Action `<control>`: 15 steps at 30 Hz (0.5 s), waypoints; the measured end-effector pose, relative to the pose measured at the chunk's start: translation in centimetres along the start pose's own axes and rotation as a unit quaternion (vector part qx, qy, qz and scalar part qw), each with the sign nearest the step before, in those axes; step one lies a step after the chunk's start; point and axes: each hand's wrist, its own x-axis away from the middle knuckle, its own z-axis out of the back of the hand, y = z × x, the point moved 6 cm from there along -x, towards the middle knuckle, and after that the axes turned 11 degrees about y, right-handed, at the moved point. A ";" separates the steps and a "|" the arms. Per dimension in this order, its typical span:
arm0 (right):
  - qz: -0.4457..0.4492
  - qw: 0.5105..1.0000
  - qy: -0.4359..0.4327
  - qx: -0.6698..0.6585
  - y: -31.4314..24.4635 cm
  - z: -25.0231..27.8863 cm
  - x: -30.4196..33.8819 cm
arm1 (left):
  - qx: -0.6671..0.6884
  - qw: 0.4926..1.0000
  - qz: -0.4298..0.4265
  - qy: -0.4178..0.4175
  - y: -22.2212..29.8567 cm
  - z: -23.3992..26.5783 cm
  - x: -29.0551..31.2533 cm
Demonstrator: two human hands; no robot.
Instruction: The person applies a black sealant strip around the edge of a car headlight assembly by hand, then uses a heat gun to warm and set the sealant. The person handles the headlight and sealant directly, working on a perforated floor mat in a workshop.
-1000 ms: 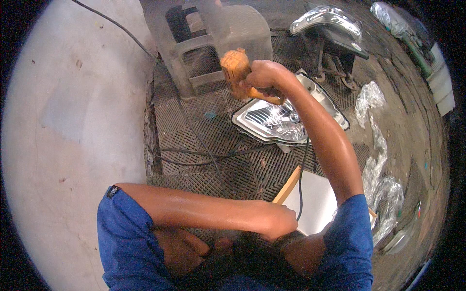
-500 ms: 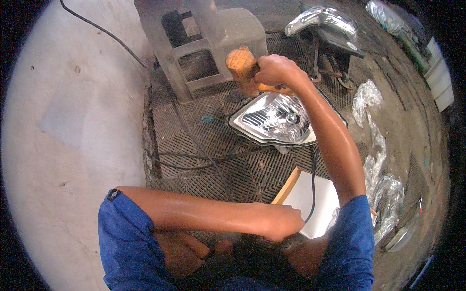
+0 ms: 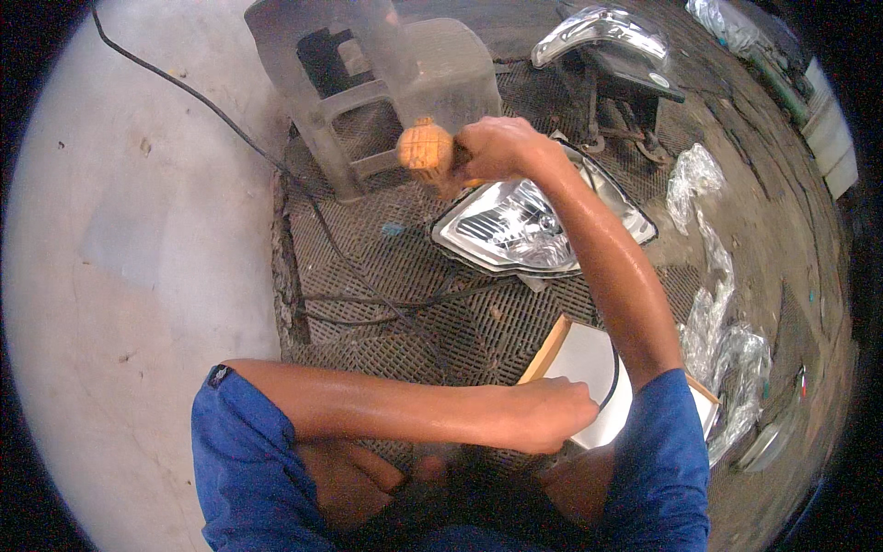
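Observation:
My right hand (image 3: pixel 501 147) is closed around an orange power tool (image 3: pixel 426 147) with a round, ribbed end pointing left; its exact kind is partly hidden by my fingers. The tool is over the far left part of a car headlight (image 3: pixel 501 225). That headlight has a chrome reflector and a dark rim, and lies on the mat, partly covered by my right forearm. Nearer my body, my left hand (image 3: pixel 556 414) is closed on a black cable (image 3: pixel 613 373), which curves up out of its fist. An open white-lined cardboard box (image 3: pixel 589 354) sits just beyond this fist.
A grey plastic chair (image 3: pixel 368 170) stands at the far left of the mat (image 3: pixel 368 248). Another chrome lamp (image 3: pixel 602 37) rests on a dark stand (image 3: pixel 635 78) at the back. Crumpled clear plastic (image 3: pixel 713 276) lies on the right. A black cord (image 3: pixel 212 101) crosses the pale floor (image 3: pixel 138 322).
My right hand and the orange tool have moved left and slightly nearer, uncovering more of the headlight's right side. My left hand has shifted a little to the right with the cable.

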 end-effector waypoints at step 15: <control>-0.002 0.999 0.052 -0.012 0.3 1.3 1.3 | 0.000 1.000 0.008 -0.021 -0.7 -1.2 -0.5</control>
